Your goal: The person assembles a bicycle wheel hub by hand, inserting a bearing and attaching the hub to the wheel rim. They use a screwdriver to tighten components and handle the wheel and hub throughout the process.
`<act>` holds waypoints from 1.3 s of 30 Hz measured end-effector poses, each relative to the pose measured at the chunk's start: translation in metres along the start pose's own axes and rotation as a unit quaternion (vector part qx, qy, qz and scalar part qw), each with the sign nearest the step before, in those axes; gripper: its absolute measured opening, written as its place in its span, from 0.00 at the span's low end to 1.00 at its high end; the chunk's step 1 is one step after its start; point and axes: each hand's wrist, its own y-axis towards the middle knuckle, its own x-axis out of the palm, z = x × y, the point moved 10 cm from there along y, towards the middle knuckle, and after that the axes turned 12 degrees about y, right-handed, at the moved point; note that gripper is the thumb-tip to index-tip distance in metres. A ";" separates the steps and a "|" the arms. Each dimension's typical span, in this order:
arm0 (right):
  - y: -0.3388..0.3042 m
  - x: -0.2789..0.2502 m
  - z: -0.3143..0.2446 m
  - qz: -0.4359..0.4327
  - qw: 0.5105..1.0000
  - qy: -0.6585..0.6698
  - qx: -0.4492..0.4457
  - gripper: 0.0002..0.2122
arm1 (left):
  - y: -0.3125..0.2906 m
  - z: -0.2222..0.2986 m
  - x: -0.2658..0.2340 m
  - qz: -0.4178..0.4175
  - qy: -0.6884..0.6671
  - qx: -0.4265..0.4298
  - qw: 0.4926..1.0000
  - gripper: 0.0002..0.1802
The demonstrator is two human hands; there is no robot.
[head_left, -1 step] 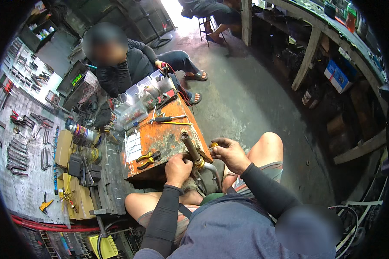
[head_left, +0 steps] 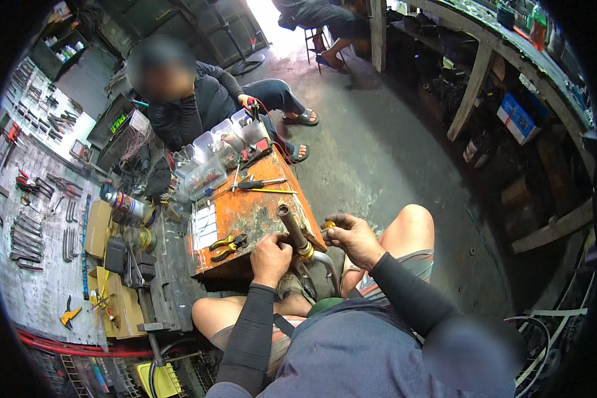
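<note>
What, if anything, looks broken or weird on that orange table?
Its orange tabletop looks worn: the orange colour is patchy and gone greyish between the yellow-and-black pliers and the metal tube, while brighter orange remains elsewhere.

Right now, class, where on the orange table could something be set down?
The worn middle of the table looks bare, bordered by the yellow stick, pliers, white paper and metal tube. The far end is crowded with clear bins.

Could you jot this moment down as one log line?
Left hand: beside metal tube | Right hand: pinching small yellow piece | Orange tabletop: yellow-and-black pliers
</note>
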 end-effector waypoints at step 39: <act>-0.012 -0.028 -0.039 0.052 0.993 -0.073 -0.072 0.14 | 0.044 0.075 -0.094 0.020 -0.160 0.186 0.969 0.24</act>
